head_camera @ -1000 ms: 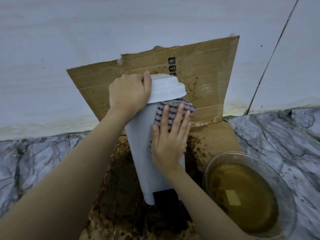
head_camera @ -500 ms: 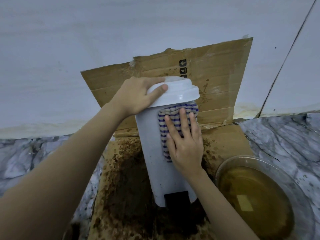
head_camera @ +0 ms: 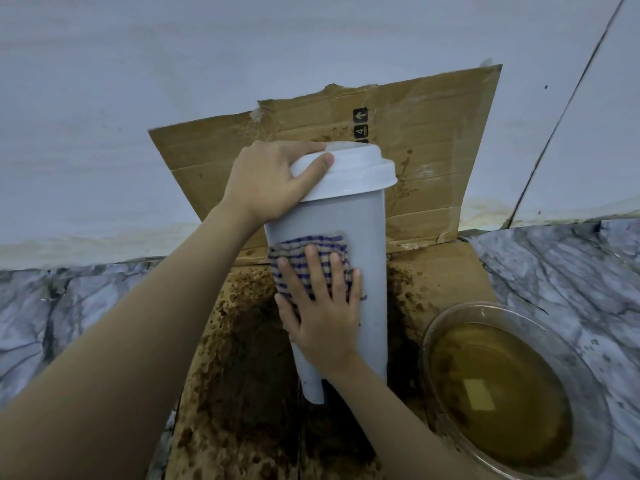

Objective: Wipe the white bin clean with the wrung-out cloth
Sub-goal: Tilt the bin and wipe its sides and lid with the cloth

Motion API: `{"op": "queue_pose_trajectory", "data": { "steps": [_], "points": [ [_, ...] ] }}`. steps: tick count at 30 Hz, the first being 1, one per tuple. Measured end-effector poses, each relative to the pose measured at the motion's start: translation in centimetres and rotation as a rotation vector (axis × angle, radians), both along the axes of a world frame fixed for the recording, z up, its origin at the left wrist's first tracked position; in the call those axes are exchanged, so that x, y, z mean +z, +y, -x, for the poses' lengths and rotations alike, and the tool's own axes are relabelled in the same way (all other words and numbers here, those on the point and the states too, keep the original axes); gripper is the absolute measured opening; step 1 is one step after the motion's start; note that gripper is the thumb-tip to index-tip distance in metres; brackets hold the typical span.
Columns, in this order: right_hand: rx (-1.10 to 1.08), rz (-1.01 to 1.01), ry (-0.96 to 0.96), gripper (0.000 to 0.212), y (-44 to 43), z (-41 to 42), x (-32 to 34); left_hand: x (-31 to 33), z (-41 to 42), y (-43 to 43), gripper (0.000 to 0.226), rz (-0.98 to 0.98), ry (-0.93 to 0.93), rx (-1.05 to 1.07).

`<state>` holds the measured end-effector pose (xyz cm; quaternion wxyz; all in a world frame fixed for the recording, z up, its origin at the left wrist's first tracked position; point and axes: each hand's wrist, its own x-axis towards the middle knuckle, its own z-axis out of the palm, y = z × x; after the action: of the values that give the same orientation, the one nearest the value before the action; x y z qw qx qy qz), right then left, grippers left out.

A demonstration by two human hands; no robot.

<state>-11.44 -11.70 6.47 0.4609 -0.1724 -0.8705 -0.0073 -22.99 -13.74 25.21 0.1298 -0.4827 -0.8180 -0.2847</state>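
A tall white bin [head_camera: 360, 220] with a white lid stands upright on stained cardboard in the middle of the view. My left hand [head_camera: 270, 181] grips the lid's left rim, thumb across its front edge. A blue-and-beige checked cloth [head_camera: 311, 245] lies flat against the bin's front, about halfway down. My right hand [head_camera: 322, 306] presses the cloth to the bin with straight, spread fingers. The lower part of the cloth is hidden under that hand.
A cardboard sheet [head_camera: 433, 161], spattered brown, leans on the white wall behind the bin and runs under it. A clear glass bowl [head_camera: 440, 337] of murky brown water sits at the lower right. Grey marble floor [head_camera: 571, 271] spreads on both sides.
My right hand has slid the cloth down from just under the lid to the middle of the bin. My left hand has stayed on the lid.
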Motion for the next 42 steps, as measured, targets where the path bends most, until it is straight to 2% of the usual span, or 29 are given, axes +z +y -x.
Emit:
{"op": "queue_pose_trajectory", "data": {
  "steps": [6,10,14,17,19,22,27,33,42],
  "points": [
    [-0.045,0.186,-0.010,0.063,2.9,-4.2,-3.0,-0.2,-0.4,0.2,0.045,-0.059,-0.014,0.011],
    [0.159,0.513,0.041,0.067,4.5,-6.5,-4.5,-0.3,-0.7,0.4,0.044,-0.084,-0.015,0.042],
    [0.279,0.685,-0.095,0.069,4.9,-8.5,-6.1,-0.5,-0.7,0.3,0.046,-0.085,-0.014,0.065],
    [0.291,0.659,-0.174,0.071,4.9,-9.0,-6.2,-0.4,-0.8,0.4,0.045,-0.085,-0.012,0.081],
    [0.274,0.562,-0.177,0.073,4.8,-8.9,-6.0,-0.4,-0.8,0.4,0.043,-0.092,-0.019,0.081],
    [0.174,0.429,-0.184,0.076,4.5,-8.6,-6.0,-0.4,-0.8,0.3,0.044,-0.095,-0.024,0.082],
    [0.018,0.294,-0.305,0.088,3.7,-8.4,-6.1,-0.4,-0.9,0.5,0.046,-0.093,-0.016,0.096],
    [-0.139,0.428,-0.227,0.083,0.1,-6.1,-5.5,-0.4,-0.9,0.5,0.045,-0.093,-0.010,0.094],
    [-0.228,0.585,-0.059,0.075,0.4,-5.1,-3.6,-0.4,-1.1,0.8,0.043,-0.107,-0.016,0.096]
  ]
}}
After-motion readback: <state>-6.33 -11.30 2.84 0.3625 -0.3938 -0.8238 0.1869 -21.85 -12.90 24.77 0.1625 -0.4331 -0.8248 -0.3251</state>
